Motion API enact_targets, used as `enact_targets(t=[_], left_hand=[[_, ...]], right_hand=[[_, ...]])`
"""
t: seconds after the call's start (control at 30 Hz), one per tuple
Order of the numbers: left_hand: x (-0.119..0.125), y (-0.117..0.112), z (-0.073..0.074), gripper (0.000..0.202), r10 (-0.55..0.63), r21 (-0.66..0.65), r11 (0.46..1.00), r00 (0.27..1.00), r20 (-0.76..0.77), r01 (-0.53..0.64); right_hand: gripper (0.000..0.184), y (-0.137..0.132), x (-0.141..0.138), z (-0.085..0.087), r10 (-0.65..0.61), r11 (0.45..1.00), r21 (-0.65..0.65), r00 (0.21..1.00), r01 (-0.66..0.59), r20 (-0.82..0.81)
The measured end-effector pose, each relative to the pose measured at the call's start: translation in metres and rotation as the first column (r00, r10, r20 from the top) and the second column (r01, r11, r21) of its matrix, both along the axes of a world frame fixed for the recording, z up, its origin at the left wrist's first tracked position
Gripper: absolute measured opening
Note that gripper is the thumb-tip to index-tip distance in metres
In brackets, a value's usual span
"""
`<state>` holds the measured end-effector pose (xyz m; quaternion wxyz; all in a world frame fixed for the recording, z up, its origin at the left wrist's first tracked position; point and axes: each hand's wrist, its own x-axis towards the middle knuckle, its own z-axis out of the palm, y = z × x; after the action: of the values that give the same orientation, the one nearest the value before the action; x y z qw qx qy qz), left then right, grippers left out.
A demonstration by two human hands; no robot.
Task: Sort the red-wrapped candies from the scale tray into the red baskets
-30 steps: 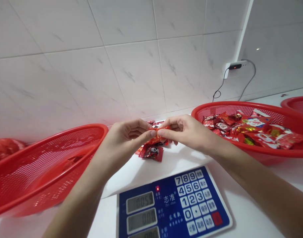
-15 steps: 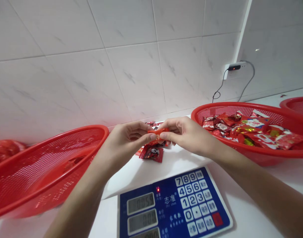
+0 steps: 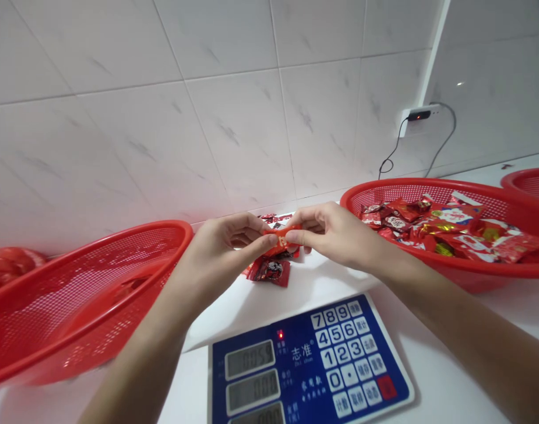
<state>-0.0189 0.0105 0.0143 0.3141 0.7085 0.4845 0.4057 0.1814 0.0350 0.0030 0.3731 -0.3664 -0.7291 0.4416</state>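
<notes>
Between my two hands is a small orange-red wrapped candy (image 3: pixel 282 240). My left hand (image 3: pixel 234 241) pinches its left end with thumb and fingers. On the other end, my right hand (image 3: pixel 325 235) has a like pinch. Both hands hover over the white pan (image 3: pixel 234 312) of a weighing scale. Several wrapped snacks in dark red packets (image 3: pixel 273 272) lie on the pan beneath and behind my fingers, partly hidden by them. The scale's blue keypad panel (image 3: pixel 302 353) faces me, its displays lit with digits that are hard to read fully.
At the left stands a red mesh basket (image 3: pixel 163 232) with a little red wrapping inside. A second red basket (image 3: pixel 428 184) on the right holds many wrapped snacks; another basket (image 3: pixel 529 176) is behind it. Red plastic bags (image 3: pixel 11 268) lie far left. A tiled wall (image 3: pixel 234 129) with a power socket (image 3: pixel 422 116) rises behind.
My hands keep hold of the candy in nearly the same place. It is turned slightly, with more of its pale lettering showing between the thumbs. The view has shifted very slightly.
</notes>
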Motion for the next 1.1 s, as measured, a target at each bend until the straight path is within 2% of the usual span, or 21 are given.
enact_targets(t=[0.1, 0.23, 0.33, 0.4, 0.47, 0.53, 0.63, 0.9, 1.1], left_hand=[[0.001, -0.001, 0.0, 0.024, 0.017, 0.014, 1.0, 0.999, -0.027, -0.016], [-0.005, -0.002, 0.007, 0.027, 0.044, 0.074, 0.997, 0.996, -0.075, -0.039], [-0.016, -0.001, 0.012, 0.028, 0.194, 0.161, 0.973, 0.967, -0.166, -0.167], [-0.022, 0.003, 0.012, 0.025, 0.337, 0.217, 0.933, 0.909, -0.245, -0.288], [-0.026, 0.007, 0.009, 0.021, 0.426, 0.246, 0.901, 0.841, -0.334, -0.358], [-0.025, 0.01, 0.004, 0.019, 0.413, 0.244, 0.909, 0.808, -0.42, -0.337], [-0.022, 0.012, 0.0, 0.024, 0.337, 0.228, 0.939, 0.821, -0.46, -0.258], [-0.021, 0.005, 0.005, 0.027, 0.38, 0.293, 0.907, 0.885, -0.268, -0.301], [-0.018, 0.003, 0.004, 0.026, 0.374, 0.298, 0.908, 0.891, -0.256, -0.296]], right_hand=[[0.008, -0.001, -0.003, -0.004, -0.072, 0.994, 0.086, 0.997, 0.071, 0.004], [0.013, 0.001, -0.006, -0.007, -0.063, 0.987, 0.147, 0.997, 0.069, -0.042], [0.022, 0.005, -0.001, -0.003, -0.144, 0.976, 0.158, 0.989, 0.149, -0.04], [0.026, 0.006, 0.005, 0.001, -0.21, 0.961, 0.175, 0.977, 0.214, -0.039], [0.027, 0.007, 0.011, 0.005, -0.233, 0.956, 0.173, 0.972, 0.236, -0.04], [0.027, 0.008, 0.017, 0.009, -0.235, 0.957, 0.166, 0.971, 0.239, -0.042], [0.027, 0.008, 0.024, 0.012, -0.247, 0.952, 0.17, 0.967, 0.253, -0.058], [0.019, 0.006, 0.024, 0.017, -0.273, 0.941, 0.18, 0.956, 0.288, -0.102], [0.021, 0.007, 0.023, 0.014, -0.271, 0.941, 0.19, 0.96, 0.28, -0.074]])
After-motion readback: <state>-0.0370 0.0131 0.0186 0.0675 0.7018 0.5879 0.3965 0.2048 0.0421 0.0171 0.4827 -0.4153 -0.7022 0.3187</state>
